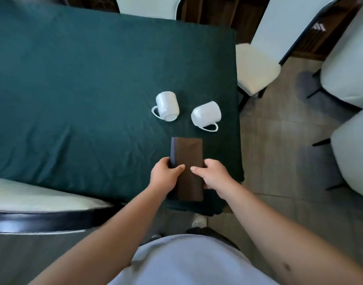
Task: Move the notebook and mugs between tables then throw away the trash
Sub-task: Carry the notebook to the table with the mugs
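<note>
A dark brown notebook (pixel 187 153) lies closed at the near right corner of the green-clothed table (pixel 73 89). My left hand (pixel 165 175) grips its left edge, thumb on the cover. My right hand (pixel 212 174) grips its right edge the same way. Just beyond the notebook two white mugs lie on their sides: the left mug (pixel 167 105) with its handle to the left, the right mug (pixel 206 115) with its handle toward me. No trash is visible.
A white-seated chair (pixel 256 68) stands at the table's right side. More pale chairs (pixel 349 58) crowd the right edge over the tiled floor. A chair back (pixel 38 210) with a black rim sits at the near left.
</note>
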